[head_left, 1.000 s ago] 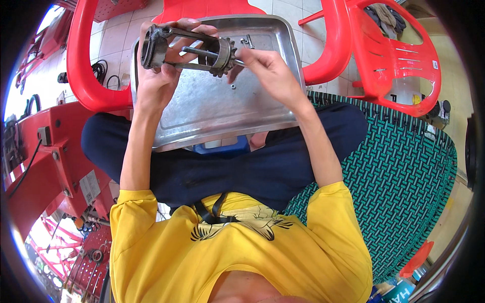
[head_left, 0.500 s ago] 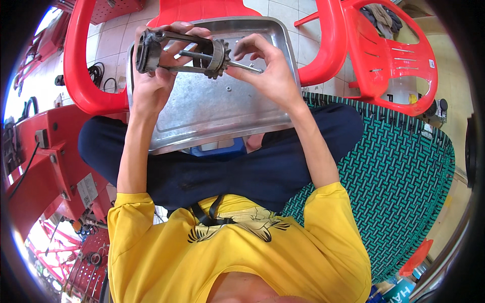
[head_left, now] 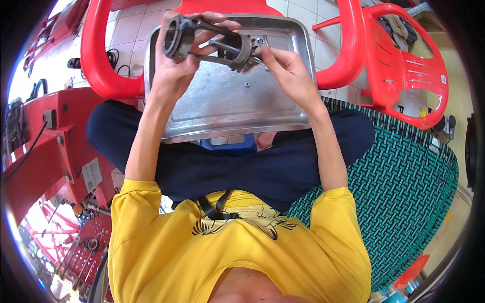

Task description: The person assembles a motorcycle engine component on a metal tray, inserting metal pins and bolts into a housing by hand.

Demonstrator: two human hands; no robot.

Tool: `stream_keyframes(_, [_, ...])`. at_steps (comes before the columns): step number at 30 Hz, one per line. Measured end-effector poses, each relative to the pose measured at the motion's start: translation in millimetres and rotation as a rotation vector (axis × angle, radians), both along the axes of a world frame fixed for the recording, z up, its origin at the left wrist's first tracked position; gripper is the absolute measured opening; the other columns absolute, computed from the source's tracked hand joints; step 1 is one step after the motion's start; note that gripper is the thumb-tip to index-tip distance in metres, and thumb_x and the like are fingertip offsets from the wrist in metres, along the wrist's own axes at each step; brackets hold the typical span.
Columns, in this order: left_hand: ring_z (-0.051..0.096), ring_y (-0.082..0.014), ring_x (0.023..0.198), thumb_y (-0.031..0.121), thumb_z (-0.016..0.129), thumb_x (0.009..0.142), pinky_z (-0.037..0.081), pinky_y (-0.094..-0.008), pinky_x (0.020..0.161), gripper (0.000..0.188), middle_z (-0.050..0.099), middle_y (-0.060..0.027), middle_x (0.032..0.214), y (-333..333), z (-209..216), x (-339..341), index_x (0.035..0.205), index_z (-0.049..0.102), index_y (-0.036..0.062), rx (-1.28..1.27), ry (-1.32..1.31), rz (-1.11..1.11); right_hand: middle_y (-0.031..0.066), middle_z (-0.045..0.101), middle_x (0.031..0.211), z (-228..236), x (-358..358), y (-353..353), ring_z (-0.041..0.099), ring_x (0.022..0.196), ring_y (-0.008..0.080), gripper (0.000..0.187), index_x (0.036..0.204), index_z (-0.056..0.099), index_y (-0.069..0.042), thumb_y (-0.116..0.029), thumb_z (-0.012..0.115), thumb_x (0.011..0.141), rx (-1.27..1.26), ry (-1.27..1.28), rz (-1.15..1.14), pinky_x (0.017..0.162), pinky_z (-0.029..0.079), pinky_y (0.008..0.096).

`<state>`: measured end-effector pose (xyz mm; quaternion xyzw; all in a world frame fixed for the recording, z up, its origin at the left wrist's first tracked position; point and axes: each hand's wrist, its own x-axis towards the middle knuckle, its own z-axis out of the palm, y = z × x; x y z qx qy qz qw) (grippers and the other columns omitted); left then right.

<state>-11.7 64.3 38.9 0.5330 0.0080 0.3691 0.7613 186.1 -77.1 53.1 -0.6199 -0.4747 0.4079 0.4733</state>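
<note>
My left hand (head_left: pixel 174 71) is closed around the ring end of a dark metal cage-like part (head_left: pixel 236 61), which lies tilted above the tray. Bars join its two ends, and a toothed ring forms the right end. A thin metal rod (head_left: pixel 222 46) runs lengthwise inside. At the toothed end, my right hand (head_left: pixel 287 68) pinches a small metal piece (head_left: pixel 258 46) between thumb and fingers; its exact kind is unclear. Below them is a shallow metal tray (head_left: pixel 217 113). One small nut (head_left: pixel 247 85) lies on it, and other small bits sit behind the part.
The tray rests in front of my crossed legs, against a red plastic chair (head_left: pixel 96 50). Another red chair (head_left: pixel 404 65) stands at the far right, with cloths behind it. A green-and-black woven seat (head_left: pixel 404 187) is at my right, red metal machinery (head_left: pixel 76 141) at my left.
My right hand has closed in at the toothed end, where its fingers were spread near the protruding rod. My left hand keeps its hold. The whole view has shifted slightly.
</note>
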Motion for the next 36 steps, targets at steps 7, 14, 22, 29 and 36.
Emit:
stream_keyframes(7, [0.050, -0.0412, 0.133, 0.058, 0.086, 0.067, 0.046, -0.0573, 0.108, 0.092, 0.057, -0.0163, 0.137, 7.6, -10.2, -6.1, 0.138, 0.051, 0.0111, -0.016, 0.050, -0.021, 0.0033, 0.074, 0.102, 2.1, -7.1, 1.8, 0.064, 0.098, 0.0131, 0.026, 0.112, 0.070, -0.005, -0.023, 0.072, 0.093, 0.177, -0.150, -0.021, 0.093, 0.045, 0.0299])
stream_keyframes(14, [0.054, -0.0409, 0.131, 0.056, 0.087, 0.067, 0.047, -0.0559, 0.107, 0.092, 0.058, -0.0192, 0.137, 9.6, -9.5, 0.3, 0.138, 0.051, 0.0097, 0.024, 0.007, -0.033, 0.0031, 0.074, 0.100, 0.6, -6.6, 2.2, 0.065, 0.097, 0.0140, 0.024, 0.107, 0.072, -0.004, -0.019, 0.075, 0.089, 0.168, -0.204, -0.010, 0.094, 0.044, 0.0317])
stream_keyframes(22, [0.056, -0.0405, 0.128, 0.054, 0.087, 0.070, 0.047, -0.0561, 0.106, 0.089, 0.059, -0.0210, 0.133, 3.7, -5.5, -1.8, 0.136, 0.049, 0.0086, 0.033, -0.002, 0.018, 0.0053, 0.073, 0.096, -2.0, -7.6, 1.0, 0.065, 0.097, 0.0121, 0.023, 0.110, 0.070, -0.001, -0.021, 0.063, 0.100, 0.142, -0.135, 0.058, 0.092, 0.047, 0.0321])
stream_keyframes(29, [0.054, -0.0381, 0.130, 0.056, 0.088, 0.067, 0.043, -0.0541, 0.110, 0.093, 0.059, -0.0213, 0.134, 7.7, -5.0, -5.1, 0.137, 0.050, 0.0066, 0.010, 0.040, 0.002, 0.0034, 0.071, 0.100, -2.3, -6.6, 1.4, 0.064, 0.097, 0.0118, 0.023, 0.113, 0.067, -0.002, -0.016, 0.069, 0.096, 0.090, -0.020, 0.178, 0.088, 0.049, 0.0318])
stream_keyframes(36, [0.054, -0.0388, 0.130, 0.050, 0.089, 0.067, 0.043, -0.0554, 0.110, 0.090, 0.060, -0.0192, 0.133, 7.8, -7.1, -4.7, 0.136, 0.051, 0.0074, 0.010, 0.003, -0.018, 0.0012, 0.071, 0.095, 8.4, -7.7, 2.2, 0.064, 0.096, 0.0129, 0.018, 0.104, 0.070, -0.004, -0.017, 0.073, 0.091, 0.064, 0.071, 0.125, 0.092, 0.044, 0.0324])
